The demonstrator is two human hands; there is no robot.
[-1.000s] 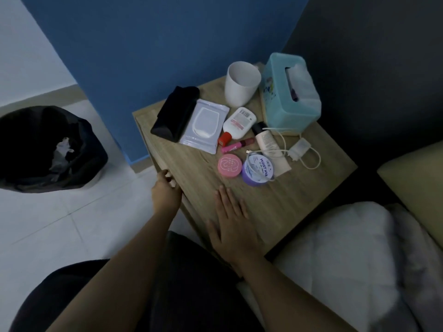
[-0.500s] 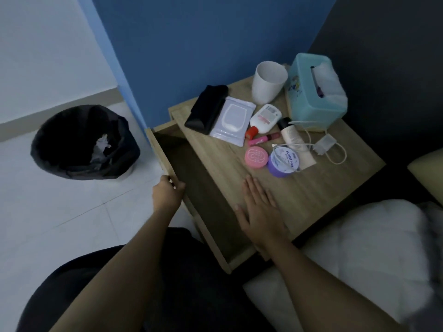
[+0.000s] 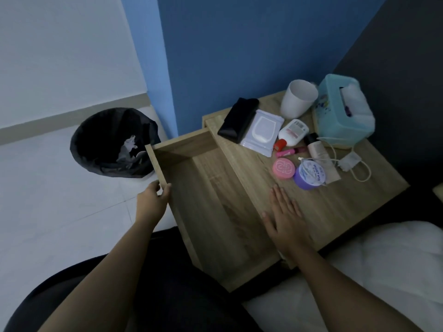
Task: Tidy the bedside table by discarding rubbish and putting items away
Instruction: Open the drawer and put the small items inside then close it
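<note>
The left hand (image 3: 153,200) is closed around the front edge of the drawer (image 3: 215,212), fingers curled over the panel's top near its left corner. The drawer is pulled well out from under the table (image 3: 340,200), and nothing is seen inside it. The right hand (image 3: 286,219) is laid flat and open, palm down, on the table's near edge, holding nothing.

Just beyond the right hand's fingertips, a purple jar (image 3: 310,176) and a pink round tin (image 3: 283,168) are set side by side, touching or nearly so. Behind the purple jar lie a pink lip stick (image 3: 287,152), a white bottle with a red cap (image 3: 291,134) and a beige tube (image 3: 317,149). A white charger with its cable (image 3: 350,161) is seen to the right of the jar. Farther back are a wipes packet (image 3: 262,131), a black pouch (image 3: 238,119), a white cup (image 3: 298,98) and a teal tissue box (image 3: 345,111). A black-lined bin (image 3: 112,142) stands on the floor, left of the drawer.
</note>
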